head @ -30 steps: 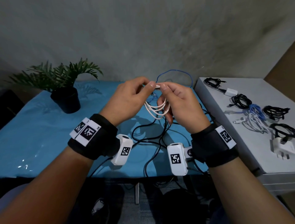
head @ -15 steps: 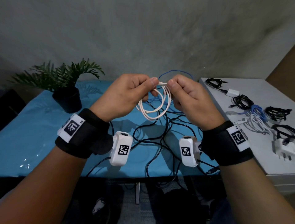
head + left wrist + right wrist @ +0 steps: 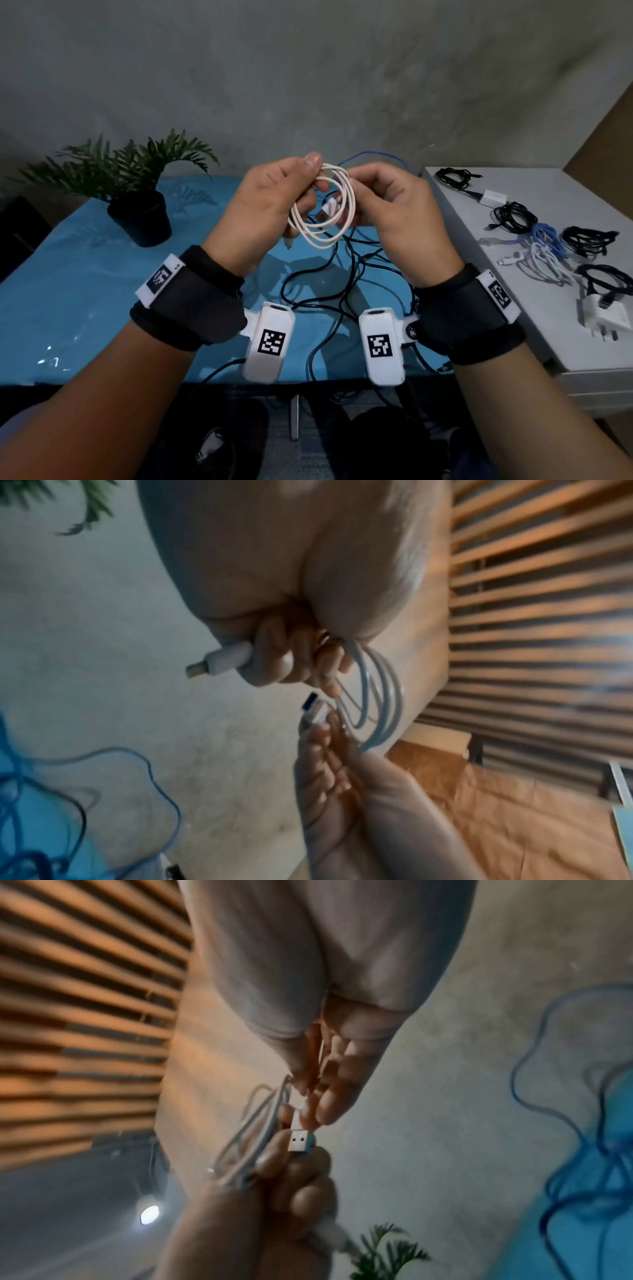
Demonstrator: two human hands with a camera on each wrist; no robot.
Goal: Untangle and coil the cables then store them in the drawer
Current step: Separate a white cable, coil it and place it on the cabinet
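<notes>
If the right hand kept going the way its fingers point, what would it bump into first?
Probably the left hand: the right hand points leftward at it across the white cable coil both hold. Depth is unclear.

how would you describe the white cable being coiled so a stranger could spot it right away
Start at the blue-covered table in front of the grey wall; above its tangle of loose black cables, two hands meet. The left hand and right hand hold a thin white USB cable wound into several round loops. It alone is lifted off the table, and it is white, not black or blue.
</notes>
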